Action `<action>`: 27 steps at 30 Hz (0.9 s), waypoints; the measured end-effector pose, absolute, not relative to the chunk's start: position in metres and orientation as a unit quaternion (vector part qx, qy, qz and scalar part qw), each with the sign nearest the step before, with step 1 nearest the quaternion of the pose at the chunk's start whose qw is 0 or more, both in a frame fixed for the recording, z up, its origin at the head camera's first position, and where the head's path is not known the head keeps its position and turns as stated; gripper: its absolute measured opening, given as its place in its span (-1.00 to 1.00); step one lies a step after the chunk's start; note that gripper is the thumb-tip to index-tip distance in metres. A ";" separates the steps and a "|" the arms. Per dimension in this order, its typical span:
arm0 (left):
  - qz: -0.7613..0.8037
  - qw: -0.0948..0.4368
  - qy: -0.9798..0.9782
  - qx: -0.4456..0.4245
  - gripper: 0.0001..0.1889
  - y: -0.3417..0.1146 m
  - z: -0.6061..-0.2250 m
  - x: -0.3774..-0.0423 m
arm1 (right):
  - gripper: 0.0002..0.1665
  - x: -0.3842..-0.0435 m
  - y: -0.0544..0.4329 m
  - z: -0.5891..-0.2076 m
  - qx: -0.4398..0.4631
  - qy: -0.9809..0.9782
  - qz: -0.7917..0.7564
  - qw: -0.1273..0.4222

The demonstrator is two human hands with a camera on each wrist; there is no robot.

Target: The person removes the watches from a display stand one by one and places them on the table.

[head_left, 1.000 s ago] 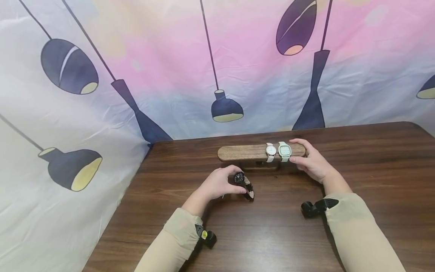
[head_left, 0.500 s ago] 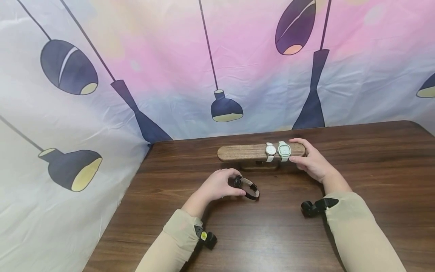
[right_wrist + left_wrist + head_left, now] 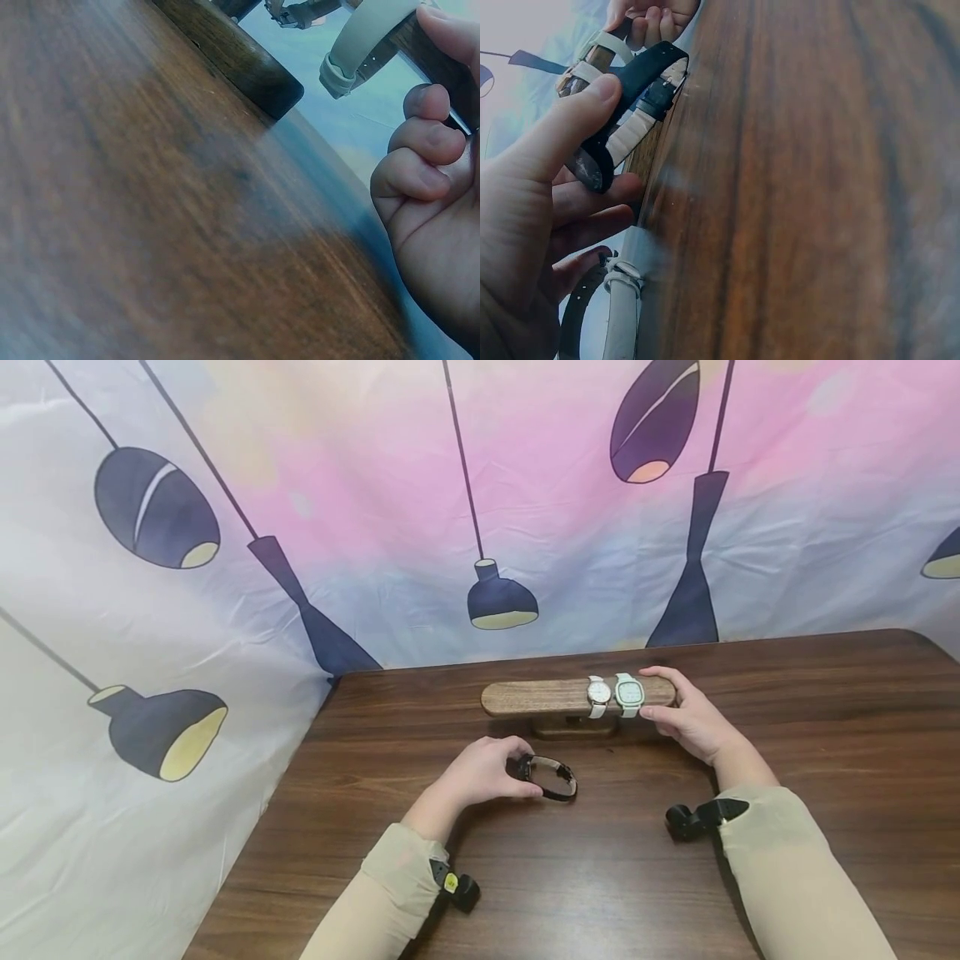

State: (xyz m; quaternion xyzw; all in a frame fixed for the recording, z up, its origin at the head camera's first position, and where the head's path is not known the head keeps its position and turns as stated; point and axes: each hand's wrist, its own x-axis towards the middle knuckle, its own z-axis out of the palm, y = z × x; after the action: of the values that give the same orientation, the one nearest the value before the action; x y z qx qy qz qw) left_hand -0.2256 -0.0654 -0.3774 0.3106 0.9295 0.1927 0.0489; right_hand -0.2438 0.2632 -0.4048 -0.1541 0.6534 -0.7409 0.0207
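Strap of the black watch (image 3: pixel 557 796) loops out from your left hand (image 3: pixel 476 774), whose thumb and fingers pinch it by the case, in front of the wooden stand (image 3: pixel 528 697); its dial is turned out of sight. Your right hand (image 3: pixel 696 720), well apart, grips the stand's right end, covering the tip, and runs off the right wrist view's edge. The white watch (image 3: pixel 598 692) and mint watch (image 3: pixel 630 692) sit adjacent on the stand. Below your left fingers, a pale strap (image 3: pixel 622 319) is cut off.
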 end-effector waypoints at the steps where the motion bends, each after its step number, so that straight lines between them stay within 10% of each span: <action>1: 0.189 0.049 0.930 0.311 -0.44 -0.065 -0.378 -0.225 | -0.35 -0.244 0.263 -0.405 -0.154 0.652 -0.742 0.021; 27: 0.094 -0.003 0.923 0.372 -0.47 -0.063 -0.375 -0.225 | -0.35 -0.242 0.263 -0.403 -0.155 0.656 -0.738 0.016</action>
State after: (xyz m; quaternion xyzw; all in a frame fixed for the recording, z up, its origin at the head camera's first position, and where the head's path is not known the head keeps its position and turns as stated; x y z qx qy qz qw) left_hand -0.2248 -0.0635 -0.3755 0.3724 0.9233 0.0938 -0.0033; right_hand -0.2420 0.2627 -0.4032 -0.1554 0.6559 -0.7385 0.0165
